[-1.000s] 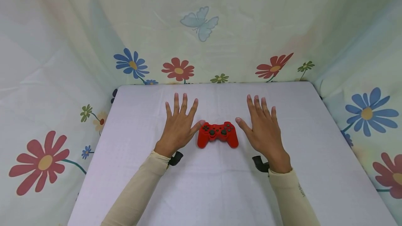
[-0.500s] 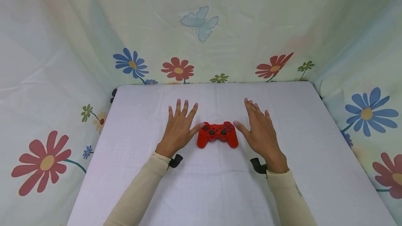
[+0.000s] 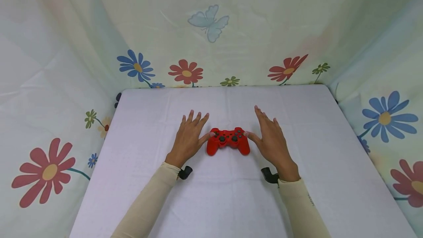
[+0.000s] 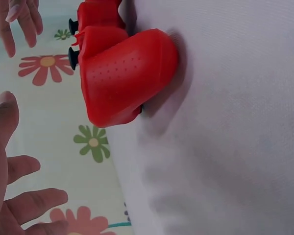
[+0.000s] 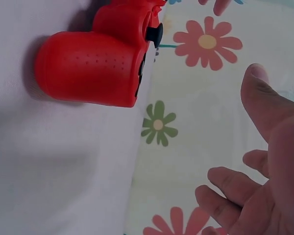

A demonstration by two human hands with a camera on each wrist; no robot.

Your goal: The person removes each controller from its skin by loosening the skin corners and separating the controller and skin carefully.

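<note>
A red game controller [image 3: 228, 140] with black thumbsticks lies on the white-covered table, its two grips toward the person. My left hand [image 3: 188, 139] hovers to its left with fingers spread; in the head view the thumb tip overlaps the controller's left end. On the other side my right hand [image 3: 272, 142] is held with straight fingers, its thumb pointing at the controller's right end. Both wrist views show a gap between the controller's grip [image 4: 132, 73] and the raised fingers, so neither hand holds anything. The right wrist view shows the other grip [image 5: 85, 68] resting on the cloth.
A white cloth covers the table [image 3: 228, 197]. Behind and at both sides hangs a curtain [image 3: 257, 28] printed with flowers and a butterfly. A black wrist camera mount [image 3: 185, 172] sits on the left wrist, another mount [image 3: 269, 175] on the right.
Both hands have moved inward and slightly down toward the controller, and the right hand has turned more edge-on. The controller has stayed in place.
</note>
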